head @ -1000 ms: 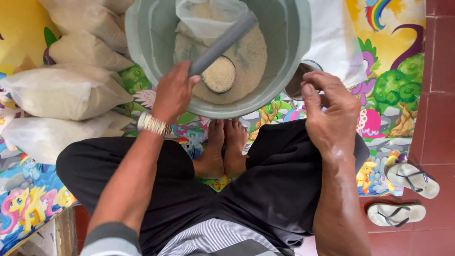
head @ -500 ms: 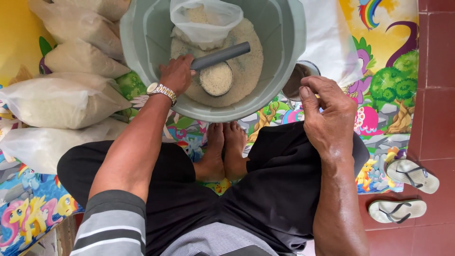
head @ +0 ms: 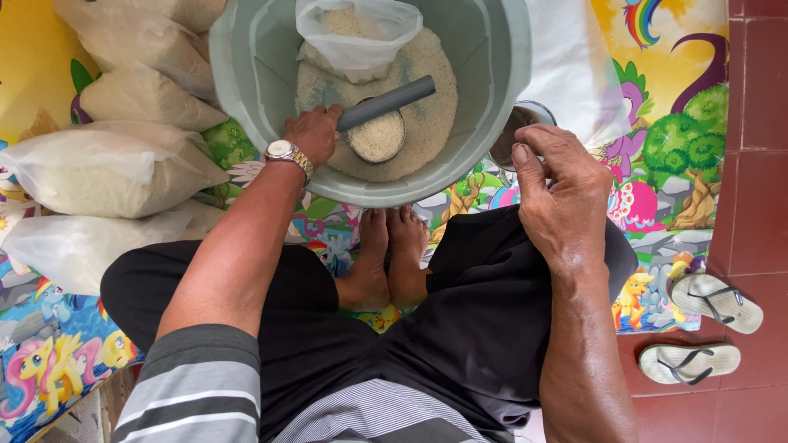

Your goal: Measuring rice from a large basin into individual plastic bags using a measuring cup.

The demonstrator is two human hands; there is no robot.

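Head view shows the left hand [head: 312, 135] with fingers closed around the grey handle of a scoop [head: 379, 131], its cup level and heaped with rice so nothing spills, low inside the grey-green bucket [head: 246, 74]. An open clear bag [head: 361, 37] stands in the rice, mouth up, close to the scoop. The right hand [head: 562, 193] rests on the knee, fingers loosely curled, holding nothing visible. Filled bags [head: 115, 172] lie stacked left on the mat.
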